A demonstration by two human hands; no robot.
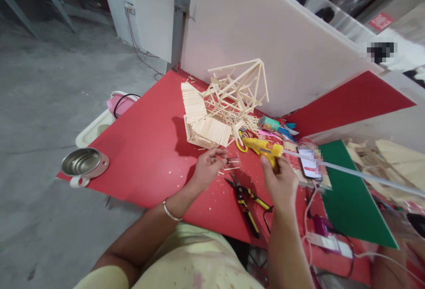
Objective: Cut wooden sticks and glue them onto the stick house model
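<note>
We hold the yellow hot glue gun in our right hand, just in front of the pale wooden stick house that stands on the red flat worktop. Our left hand is also just in front of the stick house, on its left side, by some loose thin wooden sticks.

We think the work here is sticking small pieces together with glue. To do it well, it seems best to bring the tip of the gun close to the stick and squeeze softly, so only a small dot comes out. The glue is likely hot, so our left fingers should stay away from the tip. The long clear glue rod pokes far out of the back of the gun, away from the stick house, and it could bump things there.

Now the grip. Our right hand is closed tight around the handle of the gun. Our left hand is half curled, with the fingertips near each other beside the loose sticks. We cannot tell if they pinch a stick or only touch one.

The black and yellow cutters lie further in front of the stick house, between our two arms. A round shiny metal bowl sits well to the left of the stick house, at the edge of the worktop.
</note>
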